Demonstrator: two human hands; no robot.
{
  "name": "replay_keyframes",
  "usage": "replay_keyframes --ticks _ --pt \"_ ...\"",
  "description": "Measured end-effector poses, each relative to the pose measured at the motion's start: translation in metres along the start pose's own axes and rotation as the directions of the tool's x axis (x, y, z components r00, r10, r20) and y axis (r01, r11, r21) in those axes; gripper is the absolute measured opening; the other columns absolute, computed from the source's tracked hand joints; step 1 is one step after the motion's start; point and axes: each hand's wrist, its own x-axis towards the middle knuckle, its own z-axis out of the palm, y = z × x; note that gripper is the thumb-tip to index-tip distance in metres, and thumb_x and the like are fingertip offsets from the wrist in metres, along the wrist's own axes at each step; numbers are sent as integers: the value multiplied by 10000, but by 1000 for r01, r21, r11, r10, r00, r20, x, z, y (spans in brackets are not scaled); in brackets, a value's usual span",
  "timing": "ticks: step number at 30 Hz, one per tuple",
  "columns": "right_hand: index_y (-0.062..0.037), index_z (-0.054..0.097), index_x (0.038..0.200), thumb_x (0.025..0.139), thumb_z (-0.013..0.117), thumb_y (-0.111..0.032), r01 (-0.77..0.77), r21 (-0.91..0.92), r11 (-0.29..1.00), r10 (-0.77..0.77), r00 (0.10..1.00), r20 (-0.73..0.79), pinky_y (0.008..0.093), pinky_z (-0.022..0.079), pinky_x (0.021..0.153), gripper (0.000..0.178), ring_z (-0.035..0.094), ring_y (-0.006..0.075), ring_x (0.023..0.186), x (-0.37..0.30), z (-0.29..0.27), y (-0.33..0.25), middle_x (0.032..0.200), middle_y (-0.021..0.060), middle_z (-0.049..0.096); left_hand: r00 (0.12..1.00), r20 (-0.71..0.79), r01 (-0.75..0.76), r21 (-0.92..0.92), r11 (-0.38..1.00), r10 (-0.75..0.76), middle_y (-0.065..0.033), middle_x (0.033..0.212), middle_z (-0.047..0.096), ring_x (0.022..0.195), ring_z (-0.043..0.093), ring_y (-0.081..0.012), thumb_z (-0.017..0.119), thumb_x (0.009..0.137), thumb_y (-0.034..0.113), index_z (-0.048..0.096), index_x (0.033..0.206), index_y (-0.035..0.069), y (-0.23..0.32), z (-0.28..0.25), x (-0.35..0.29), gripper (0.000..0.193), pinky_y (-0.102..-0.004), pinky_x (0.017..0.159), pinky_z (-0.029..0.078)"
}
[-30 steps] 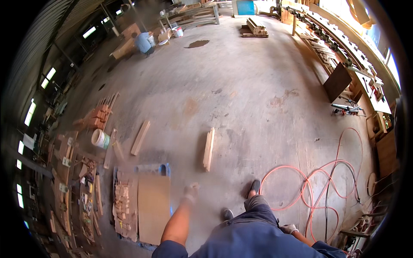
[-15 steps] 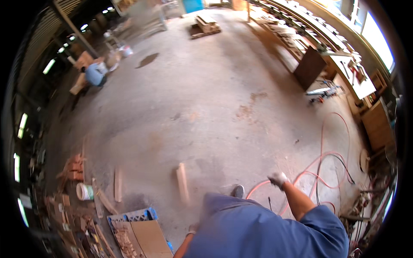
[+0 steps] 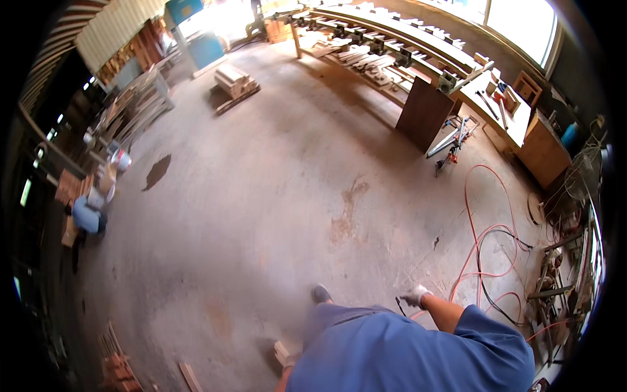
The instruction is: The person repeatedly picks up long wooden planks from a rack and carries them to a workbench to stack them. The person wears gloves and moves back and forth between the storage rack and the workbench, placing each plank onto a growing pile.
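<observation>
My right hand (image 3: 415, 296), in a pale work glove, hangs out to the right of my body. Its fingers point left, loosely apart, with nothing visible in them. Below it in the picture, a thin dark rod (image 3: 400, 306) shows, and a red hose (image 3: 418, 314) lies on the floor. My left hand (image 3: 292, 361), also gloved, is low beside my blue shirt, which partly covers it. Pale wooden strips (image 3: 281, 351) show right by that hand; whether it touches them I cannot tell. My left hand's fingers are too hidden to read.
A workbench (image 3: 516, 124) with tools runs along the right, a dark panel (image 3: 423, 114) and clamps (image 3: 452, 145) beside it. Coiled hoses (image 3: 480, 245) lie at right. Stacked lumber (image 3: 235, 81) stands ahead. A person (image 3: 87, 215) in blue bends at far left.
My view has turned rightward and tilted up, so the bench shows more and the floor items slide down. The blue pallet and white bucket have left the view. My right hand sits lower in the picture.
</observation>
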Motion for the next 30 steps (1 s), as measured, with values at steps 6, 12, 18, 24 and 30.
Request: replay_keyframes --ticks 6,12,18,24,30 --pt "61 734 1056 910 716 -352 -306 619 723 235 952 196 385 605 763 439 752 267 903 17 24 18 1021 163 771 977 -212 -30 -133 991 2 -158 1092 748 997 697 -294 643 957 223 731 1162 35 108 -257 173 292 -437 909 538" --pt "-22 779 976 909 660 -440 -279 343 897 259 960 104 363 589 689 439 734 221 766 -9 -81 -101 929 106 775 907 -402 -159 -597 786 -122 -92 1091 730 956 666 -164 688 953 129 677 1240 25 308 -410 245 306 -308 832 545" --pt "-55 776 882 874 644 -515 -36 153 988 41 999 -33 412 562 644 479 703 245 679 161 -216 -122 794 125 742 932 -224 -273 83 958 285 -62 845 697 770 648 -230 632 935 173 705 939 114 294 -394 344 94 -424 720 535" --pt "-64 750 1130 874 666 -451 186 302 935 -18 876 -482 402 542 948 472 693 358 1056 185 -467 -239 1138 174 736 979 121 -181 154 971 163 -77 870 711 785 665 -254 635 933 201 705 989 115 385 -354 346 125 -435 719 542" --pt "-68 752 1145 907 711 -386 434 535 725 -100 835 -541 316 555 790 399 682 155 855 179 -591 -320 976 64 753 976 177 -158 162 974 128 -91 895 726 800 681 -278 638 930 230 706 1039 115 475 -399 418 172 -445 718 548"
